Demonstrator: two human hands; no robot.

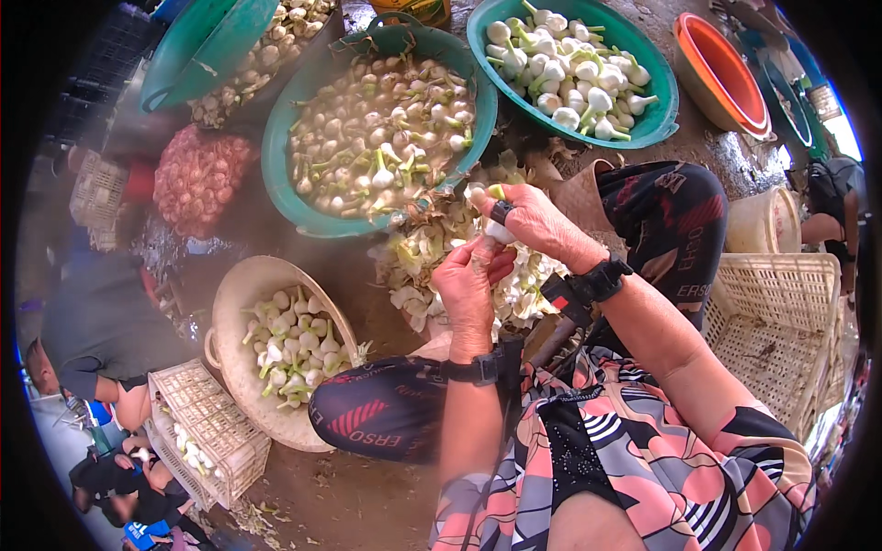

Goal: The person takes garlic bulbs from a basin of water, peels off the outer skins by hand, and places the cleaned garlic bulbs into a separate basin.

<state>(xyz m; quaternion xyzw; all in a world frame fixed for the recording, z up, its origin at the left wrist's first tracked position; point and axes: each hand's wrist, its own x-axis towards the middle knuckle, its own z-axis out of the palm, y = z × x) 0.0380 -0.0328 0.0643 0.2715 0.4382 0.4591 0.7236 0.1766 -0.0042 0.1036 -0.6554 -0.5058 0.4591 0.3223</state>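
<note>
Both hands meet over a pile of garlic skins (420, 262). A white garlic bulb (499, 233) sits between them. My left hand (468, 289) holds the bulb from below with its fingertips. My right hand (541, 224) is closed round the green stem end (496, 191) above the bulb, with a dark band on one finger. Whether it also holds a tool is hidden. Beyond the hands, a green tub (275, 165) holds garlic bulbs in murky water. A second green basin (475, 41) is heaped with clean white bulbs. At the left, a beige basin (231, 330) holds more trimmed bulbs.
Plastic crates stand at the right (772, 282) and lower left (207, 406). A red net sack of garlic (200, 179) lies at the left. Orange basins (723, 76) and a bucket (761, 220) are on the right. Other people sit at the left and right edges.
</note>
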